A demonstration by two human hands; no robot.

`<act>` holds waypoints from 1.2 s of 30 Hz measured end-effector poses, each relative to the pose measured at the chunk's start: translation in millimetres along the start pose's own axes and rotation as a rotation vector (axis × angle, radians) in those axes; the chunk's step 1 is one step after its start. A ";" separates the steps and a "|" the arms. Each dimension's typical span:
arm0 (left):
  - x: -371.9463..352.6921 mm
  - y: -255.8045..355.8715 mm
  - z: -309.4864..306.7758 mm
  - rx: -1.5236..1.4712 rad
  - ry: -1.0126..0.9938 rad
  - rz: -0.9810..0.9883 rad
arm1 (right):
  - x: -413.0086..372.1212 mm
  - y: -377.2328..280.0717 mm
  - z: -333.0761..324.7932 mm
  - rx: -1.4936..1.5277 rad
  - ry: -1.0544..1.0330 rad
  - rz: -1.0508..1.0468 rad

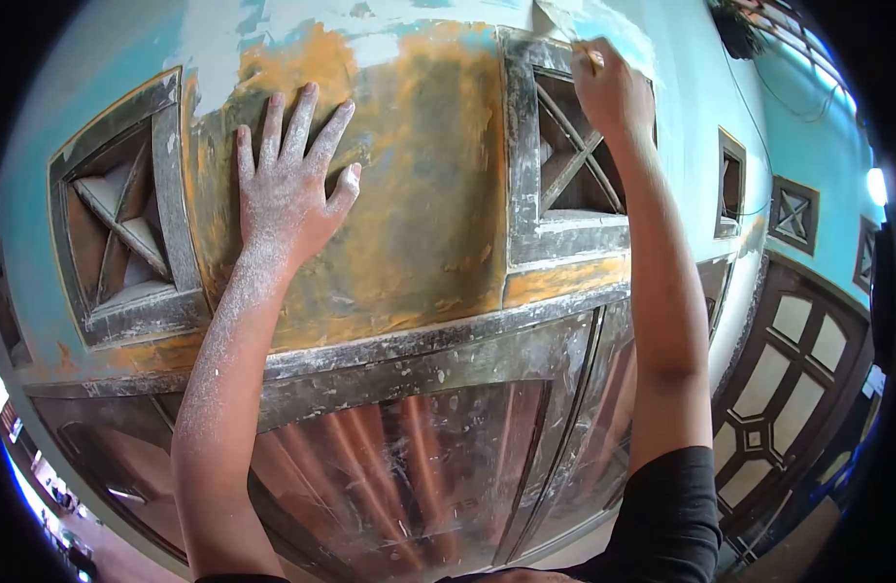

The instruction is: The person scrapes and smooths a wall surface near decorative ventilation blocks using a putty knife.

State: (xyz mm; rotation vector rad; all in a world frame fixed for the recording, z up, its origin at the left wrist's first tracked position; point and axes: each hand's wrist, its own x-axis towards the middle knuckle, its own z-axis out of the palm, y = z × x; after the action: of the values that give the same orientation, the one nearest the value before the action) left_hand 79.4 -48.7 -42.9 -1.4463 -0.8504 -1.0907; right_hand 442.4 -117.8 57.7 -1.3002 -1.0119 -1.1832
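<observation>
My left hand point(290, 199), dusted with white powder, lies flat with spread fingers on the stained brown and orange wall patch point(419, 185). Raised at the upper right, my right hand point(608, 83) is closed around the handle of a scraper point(555, 19). The scraper's flat blade is against the whitish wall surface above the right vent frame point(521, 155). My right wrist and forearm cross in front of part of that frame. White smears point(210, 49) cover the wall above my left hand.
Another vent frame point(69, 204) with crossed bars is at the left. Below runs a dusty wooden ledge point(370, 350) over glass panels with reddish curtains point(419, 466) behind. A panelled door point(793, 360) stands at the right, with cables point(759, 126) hanging above.
</observation>
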 end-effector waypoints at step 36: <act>-4.0 1.3 -9.3 -0.023 -0.040 -0.003 | 138.8 -19.9 19.6 0.099 0.135 0.125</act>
State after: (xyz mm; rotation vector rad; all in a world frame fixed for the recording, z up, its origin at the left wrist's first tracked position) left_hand 77.7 -57.9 -47.2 -1.4907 -0.8709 -1.0801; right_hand 445.5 -105.4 198.7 -1.1727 -0.8679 -1.0974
